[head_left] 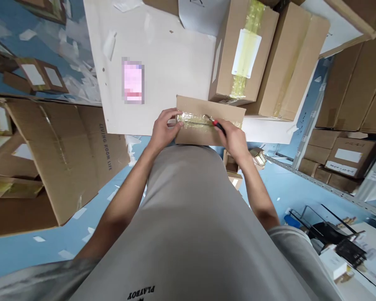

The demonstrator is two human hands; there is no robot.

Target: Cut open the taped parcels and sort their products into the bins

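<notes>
Right at the table's front edge, against my body, lies a small cardboard box (203, 136) with a strip of clear yellowish tape (192, 119) along its seam. My left hand (166, 130) grips the box's left end, thumb and fingers closed around its edge. In my right hand (233, 137) is a utility knife (218, 125) with a red and black handle. Its blade tip rests over the taped seam near the middle of the box. A dark slit runs along the tape left of the knife.
Two taped cartons (242, 54) stand at the table's back right. A blurred pink item (133, 81) lies on the white tabletop (172, 62). On the left is a large open carton (72, 154) with boxes inside. Shelves of boxes (347, 154) line the right; paper scraps litter the blue floor.
</notes>
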